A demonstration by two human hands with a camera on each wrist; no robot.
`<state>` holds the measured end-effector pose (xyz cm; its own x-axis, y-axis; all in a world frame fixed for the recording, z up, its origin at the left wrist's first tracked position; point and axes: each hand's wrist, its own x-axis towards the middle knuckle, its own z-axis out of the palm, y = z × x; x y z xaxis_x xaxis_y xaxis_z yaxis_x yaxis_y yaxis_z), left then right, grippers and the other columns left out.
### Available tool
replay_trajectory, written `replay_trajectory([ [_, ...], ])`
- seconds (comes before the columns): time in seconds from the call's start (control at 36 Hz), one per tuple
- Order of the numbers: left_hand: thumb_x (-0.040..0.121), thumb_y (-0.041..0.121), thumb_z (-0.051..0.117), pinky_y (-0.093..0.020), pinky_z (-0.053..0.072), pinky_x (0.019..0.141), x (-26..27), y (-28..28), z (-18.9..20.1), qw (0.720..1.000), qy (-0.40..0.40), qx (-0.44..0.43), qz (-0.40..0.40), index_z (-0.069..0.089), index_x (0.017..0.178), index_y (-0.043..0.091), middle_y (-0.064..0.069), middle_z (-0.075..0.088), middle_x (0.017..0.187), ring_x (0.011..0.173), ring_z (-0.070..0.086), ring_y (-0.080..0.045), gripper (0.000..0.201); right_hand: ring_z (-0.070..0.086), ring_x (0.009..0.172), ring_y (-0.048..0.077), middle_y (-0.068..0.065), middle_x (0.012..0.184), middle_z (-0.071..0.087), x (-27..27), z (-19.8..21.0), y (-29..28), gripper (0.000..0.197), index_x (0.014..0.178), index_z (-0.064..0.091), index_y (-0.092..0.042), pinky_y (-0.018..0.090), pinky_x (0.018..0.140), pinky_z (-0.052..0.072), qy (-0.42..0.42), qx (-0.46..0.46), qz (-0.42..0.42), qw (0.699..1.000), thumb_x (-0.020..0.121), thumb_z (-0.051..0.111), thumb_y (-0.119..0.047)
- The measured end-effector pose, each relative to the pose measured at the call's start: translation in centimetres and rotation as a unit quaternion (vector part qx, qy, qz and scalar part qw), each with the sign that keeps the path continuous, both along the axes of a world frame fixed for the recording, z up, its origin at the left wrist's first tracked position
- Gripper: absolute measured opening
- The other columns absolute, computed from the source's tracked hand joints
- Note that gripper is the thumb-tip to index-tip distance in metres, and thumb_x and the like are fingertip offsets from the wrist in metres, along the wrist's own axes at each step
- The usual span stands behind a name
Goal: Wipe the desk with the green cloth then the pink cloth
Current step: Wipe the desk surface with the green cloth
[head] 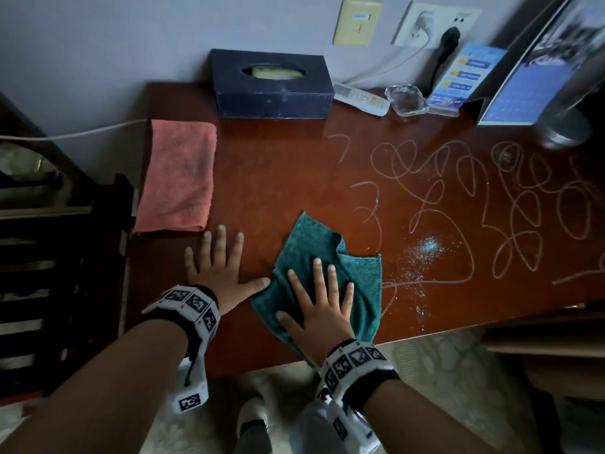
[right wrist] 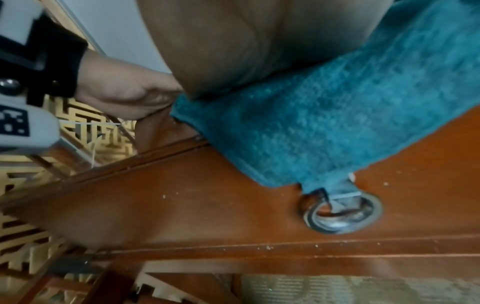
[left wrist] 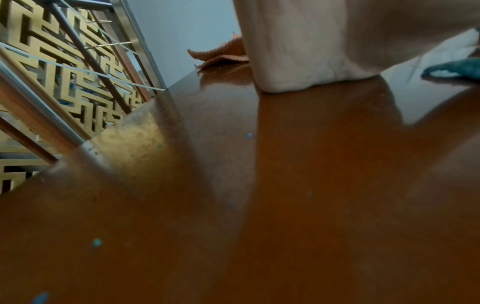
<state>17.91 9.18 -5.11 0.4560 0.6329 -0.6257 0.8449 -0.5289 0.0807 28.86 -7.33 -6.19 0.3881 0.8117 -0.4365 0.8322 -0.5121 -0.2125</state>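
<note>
- The right hand [head: 322,303] lies flat on the green cloth [head: 353,273], palm down, fingers straight and spread, pressing it against the desk [head: 278,178] near the front edge.
- The left hand [head: 219,267] rests flat on bare wood just left of the green cloth, fingers straight and fanned apart; its thumb tip reaches the cloth's left edge.
- Both wrists wear white bands with black square markers.
- The green cloth is rumpled, one corner pointing toward the far side; in the right wrist view a near corner of the green cloth [right wrist: 324,127] hangs over the desk's front edge above a metal ring pull [right wrist: 342,216].
- The pink cloth [head: 178,175] lies folded flat at the left end of the desk, far-left of the left hand and apart from it; the left wrist view catches the edge of the pink cloth [left wrist: 221,55] beyond the hand.
- The desk is glossy reddish-brown wood. Looping pale scribble lines [head: 458,198] cover its right half, with a patch of light blue powder [head: 425,253] right of the green cloth.
- Along the far edge by the wall stand a dark tissue box [head: 271,83], a white remote [head: 361,98], a glass ashtray [head: 406,99], a blue card stand [head: 465,77] and a calendar [head: 530,83].
- Wall sockets [head: 435,24] hold a black plug.
</note>
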Motion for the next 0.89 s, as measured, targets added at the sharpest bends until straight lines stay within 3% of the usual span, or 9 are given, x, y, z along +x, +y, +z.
replay_trajectory([
  [0.17,0.079,0.081,0.023,-0.051,-0.013,0.112,0.0,0.0,-0.3,1.0,-0.004,0.003,0.006,-0.024,0.145,0.032,-0.001,-0.037,0.15,0.139,-0.031,-0.024,0.095,-0.042,0.134,0.017,-0.006,0.148,-0.041,0.9,-0.1,-1.3,0.065,0.139,-0.023,-0.053,0.052,0.106,-0.027,0.001,0.014,0.052,0.999,0.086,0.007,-0.074],
  [0.33,0.082,0.078,0.021,-0.051,-0.011,0.113,0.0,-0.1,-0.5,1.0,0.011,0.014,0.003,-0.027,0.144,0.032,-0.001,-0.037,0.15,0.14,-0.03,-0.024,0.092,-0.025,0.142,0.016,-0.005,0.158,-0.02,2.4,-0.4,-3.0,0.066,0.147,-0.002,-0.05,0.054,0.109,-0.014,-0.007,0.06,0.111,0.992,0.086,0.004,-0.075],
  [0.5,0.082,0.079,0.021,-0.05,-0.011,0.113,0.1,-0.2,-0.3,1.0,0.021,0.016,0.004,-0.028,0.143,0.031,-0.001,-0.038,0.149,0.14,-0.03,-0.025,0.092,-0.027,0.141,0.015,-0.005,0.158,-0.02,3.9,-0.3,-3.8,0.066,0.147,-0.002,-0.05,0.053,0.109,-0.015,0.007,0.059,0.159,0.985,0.086,0.005,-0.074],
  [0.61,0.082,0.078,0.022,-0.05,-0.012,0.113,0.2,-0.2,-0.2,1.0,0.022,0.016,0.007,-0.027,0.144,0.032,-0.001,-0.037,0.15,0.14,-0.03,-0.024,0.092,-0.021,0.143,0.017,-0.003,0.16,-0.011,4.7,-0.4,-4.1,0.064,0.148,0.0,-0.048,0.052,0.109,-0.013,0.003,0.044,0.181,0.983,0.089,0.007,-0.072],
  [0.69,0.082,0.078,0.022,-0.05,-0.012,0.113,0.2,-0.2,-0.1,1.0,0.023,0.015,0.01,-0.026,0.144,0.032,-0.001,-0.037,0.15,0.14,-0.03,-0.024,0.092,-0.028,0.141,0.014,-0.005,0.157,-0.021,5.1,0.0,-4.0,0.063,0.147,-0.004,-0.049,0.05,0.108,-0.02,0.016,0.055,0.19,0.98,0.089,0.008,-0.071],
  [0.78,0.082,0.079,0.022,-0.05,-0.012,0.114,0.3,-0.3,0.1,0.999,0.03,0.015,0.013,-0.026,0.144,0.032,-0.001,-0.037,0.15,0.14,-0.03,-0.024,0.091,-0.039,0.135,0.011,-0.011,0.151,-0.034,5.6,0.3,-4.1,0.062,0.143,-0.012,-0.05,0.047,0.107,-0.028,0.034,0.031,0.206,0.977,0.094,0.021,-0.064],
  [0.89,0.082,0.078,0.02,-0.05,-0.008,0.115,0.7,-0.5,0.7,0.999,0.048,0.02,0.011,-0.024,0.145,0.03,-0.002,-0.035,0.151,0.141,-0.027,-0.024,0.091,-0.036,0.137,0.013,-0.012,0.152,-0.032,6.4,0.8,-4.5,0.063,0.143,-0.01,-0.05,0.043,0.111,-0.025,0.042,0.031,0.219,0.974,0.09,0.023,-0.059],
])
